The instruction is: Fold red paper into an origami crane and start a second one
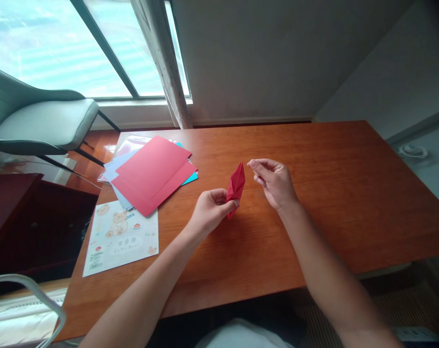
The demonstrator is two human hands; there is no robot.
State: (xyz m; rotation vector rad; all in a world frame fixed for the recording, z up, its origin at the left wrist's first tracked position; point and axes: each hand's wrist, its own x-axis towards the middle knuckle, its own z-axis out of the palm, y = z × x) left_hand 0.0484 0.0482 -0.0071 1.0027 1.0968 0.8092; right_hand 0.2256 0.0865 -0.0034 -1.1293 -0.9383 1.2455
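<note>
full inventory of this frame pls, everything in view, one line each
folded paper: 1, red, held above the table centre
loose sheets: stack, count unclear, red on top, pale blue and teal beneath, table left
printed sheet: 1, white with bear pictures, near-left of table
table: 1, reddish-brown wood, middle of view
chair: 1, grey, far left by the window
window: 1, bright, top left
curtain: 1, pale, window's right edge
cabinet: 1, dark, left of table
left hand: pinches the folded paper's lower end
right hand: empty, fingers curled, just right of the paper, not touching
</note>
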